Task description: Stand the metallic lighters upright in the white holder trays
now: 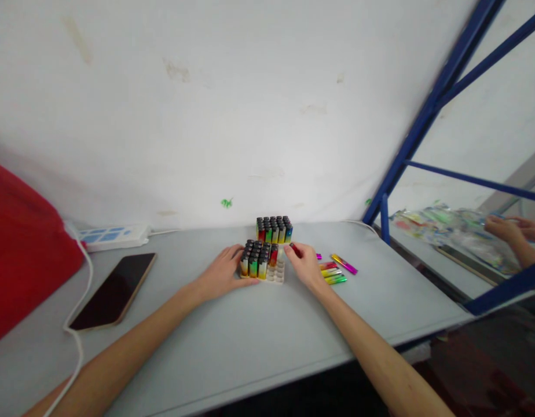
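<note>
A pale tray (275, 277) with round holes stands on the table, its left part filled with several upright lighters (254, 262) with black tops. My left hand (224, 272) wraps round the tray's left side, thumb along the front edge and fingers behind. At the tray's right end, my right hand (306, 266) pinches a red lighter (296, 250), partly covered by the fingers. Empty holes show on the right part of the tray. Loose lighters (334, 272) in red, yellow and green lie just right of my right hand, with a purple-and-gold lighter (344, 264) beyond them.
A second block of upright lighters (274, 230) stands behind, near the wall. To the left are a phone (115, 289), a white power strip (115, 237), a cable and a red cloth-like object (24, 249). A blue metal frame (406, 145) rises right; another person's hands (510, 229) work beyond it.
</note>
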Demonstrator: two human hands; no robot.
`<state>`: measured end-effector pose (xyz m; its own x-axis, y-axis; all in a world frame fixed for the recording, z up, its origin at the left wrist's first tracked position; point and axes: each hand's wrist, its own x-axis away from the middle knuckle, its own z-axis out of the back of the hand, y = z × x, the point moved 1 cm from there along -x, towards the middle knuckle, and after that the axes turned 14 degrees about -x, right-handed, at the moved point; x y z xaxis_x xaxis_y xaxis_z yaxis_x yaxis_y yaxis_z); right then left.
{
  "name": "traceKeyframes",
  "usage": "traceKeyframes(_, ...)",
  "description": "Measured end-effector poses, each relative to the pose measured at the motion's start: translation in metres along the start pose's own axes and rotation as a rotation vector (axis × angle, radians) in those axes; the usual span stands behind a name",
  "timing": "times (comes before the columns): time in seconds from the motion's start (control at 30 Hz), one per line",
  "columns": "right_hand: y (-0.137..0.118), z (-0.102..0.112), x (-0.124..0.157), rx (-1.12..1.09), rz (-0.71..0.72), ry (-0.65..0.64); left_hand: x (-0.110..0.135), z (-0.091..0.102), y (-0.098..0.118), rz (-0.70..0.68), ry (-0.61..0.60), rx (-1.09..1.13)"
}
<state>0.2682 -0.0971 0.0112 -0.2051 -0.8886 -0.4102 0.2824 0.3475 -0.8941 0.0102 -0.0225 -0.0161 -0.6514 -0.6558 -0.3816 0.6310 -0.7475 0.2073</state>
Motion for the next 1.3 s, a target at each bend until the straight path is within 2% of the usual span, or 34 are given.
traceKeyframes(0.27,0.000,-0.001,-0.001,0.110,0.011,-0.033,-0.001,-0.001,-0.002,0.004,-0.017,0.004)
traceKeyframes(0.47,-0.015,0.009,-0.001,0.131,0.164,-0.143,-0.002,0.004,0.002,-0.002,-0.059,-0.002)
traceKeyframes(0.63,-0.015,0.019,-0.003,0.294,0.303,-0.198,-0.002,0.002,0.001,-0.014,-0.047,-0.005)
traceKeyframes(0.73,-0.011,0.023,-0.003,0.361,0.238,-0.274,-0.002,0.001,0.001,-0.023,-0.024,0.005)
traceKeyframes(0.97,-0.007,0.019,0.001,0.286,0.146,-0.387,-0.001,0.001,0.003,-0.017,-0.044,-0.024)
traceKeyframes(1.3,-0.010,0.005,0.003,0.594,0.226,-0.508,-0.001,0.001,0.003,-0.030,-0.020,-0.030)
